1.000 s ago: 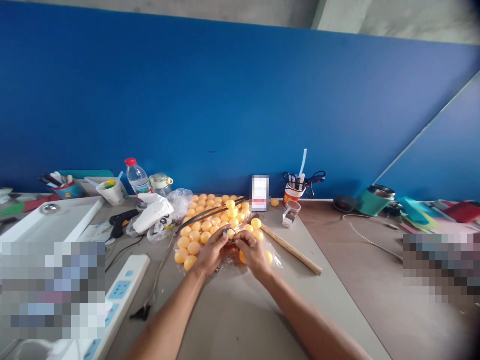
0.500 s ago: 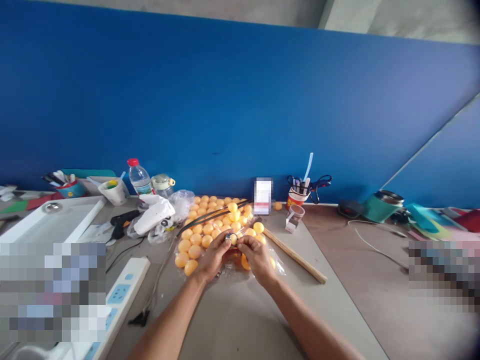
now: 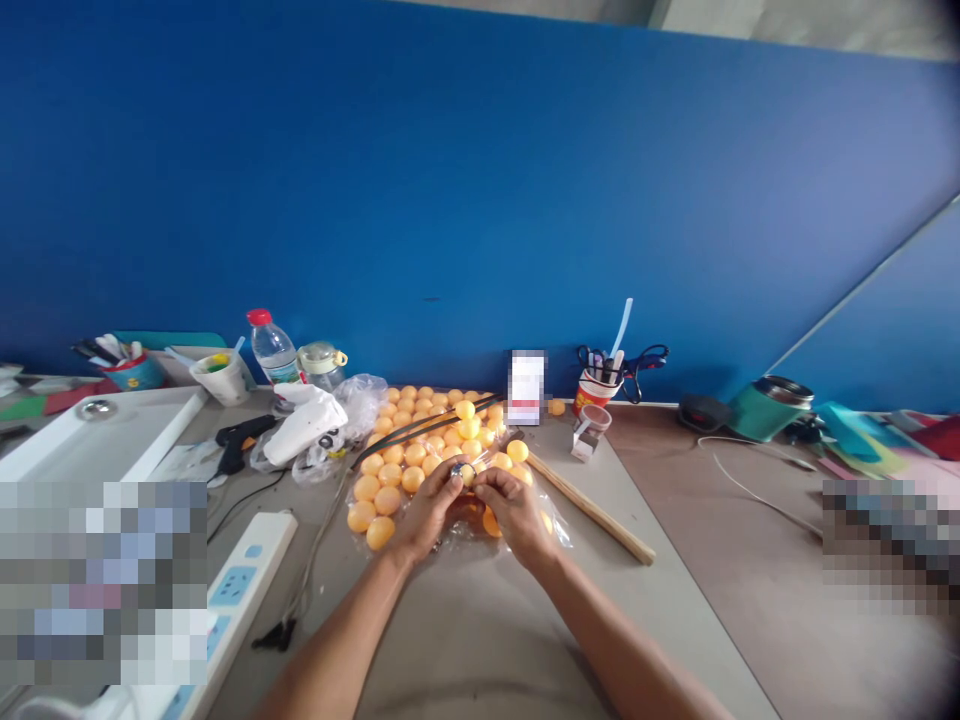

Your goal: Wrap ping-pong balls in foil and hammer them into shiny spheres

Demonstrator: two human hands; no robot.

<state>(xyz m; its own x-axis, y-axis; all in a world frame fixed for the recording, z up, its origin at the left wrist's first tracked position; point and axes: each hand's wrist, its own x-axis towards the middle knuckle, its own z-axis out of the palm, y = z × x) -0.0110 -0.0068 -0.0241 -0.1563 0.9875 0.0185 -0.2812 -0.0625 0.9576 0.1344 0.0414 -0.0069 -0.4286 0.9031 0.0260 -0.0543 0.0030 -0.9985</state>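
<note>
My left hand (image 3: 433, 503) pinches a small round piece with a shiny metallic rim (image 3: 463, 474) between thumb and fingers. Its middle looks yellowish; the exact kind is too small to make out. At the right side of that piece, my right hand (image 3: 514, 508) has its thumb and fingertips pressed together; whatever they grip is hidden. Both hands are over the near edge of a clear plastic bag of orange table tennis balls (image 3: 388, 500). A few loose balls (image 3: 517, 452) rest on top, and dark flat strips (image 3: 420, 430) lie across the bag.
Right of the bag lies a wooden stick (image 3: 600, 513). A small tub (image 3: 591, 430) stands before a cup of pens and scissors (image 3: 598, 388). To the left are a power strip (image 3: 244, 575), a black glue gun (image 3: 238, 440), a water bottle (image 3: 271, 350) and a white tray (image 3: 161, 440).
The view has shifted slightly. Both hands stay at nearly the same place, and the shiny-rimmed piece appears turned a little, showing more of its rim.
</note>
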